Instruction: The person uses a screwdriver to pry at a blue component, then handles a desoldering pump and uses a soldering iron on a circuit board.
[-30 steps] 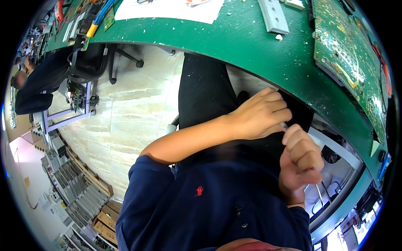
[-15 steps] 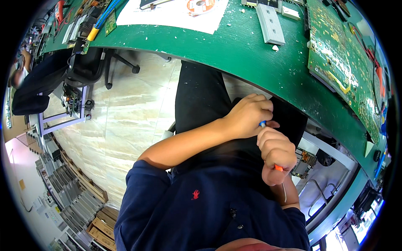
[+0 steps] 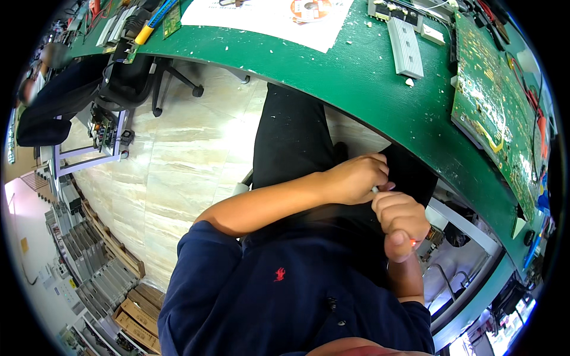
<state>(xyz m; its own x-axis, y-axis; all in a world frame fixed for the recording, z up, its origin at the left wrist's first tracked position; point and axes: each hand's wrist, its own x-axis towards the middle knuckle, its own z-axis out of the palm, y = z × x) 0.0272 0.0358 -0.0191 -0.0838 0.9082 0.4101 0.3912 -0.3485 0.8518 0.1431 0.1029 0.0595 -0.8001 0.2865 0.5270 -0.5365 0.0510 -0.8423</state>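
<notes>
My left hand (image 3: 358,180) is closed over my lap, below the bench edge, with its fingertips close against my right hand (image 3: 402,218). The right hand is wrapped in a fist round a slim thing, mostly hidden, whose orange end (image 3: 413,242) pokes out beside the thumb. A small greyish piece (image 3: 375,189) shows in the narrow space between both hands. What the left fingers pinch is hidden, and the kind of thing in my right fist cannot be told.
The green bench (image 3: 356,77) carries a large circuit board (image 3: 496,113), a finned metal heatsink (image 3: 406,48), white crumbs and a paper sheet (image 3: 261,24) with a disc (image 3: 310,9). An office chair (image 3: 127,83) and another person's dark-clothed legs (image 3: 65,101) are at the left.
Both hands have shifted slightly down and right in the picture, along with the bench. The blue bit between them no longer shows; a greyish piece does. My right thumb has turned.
</notes>
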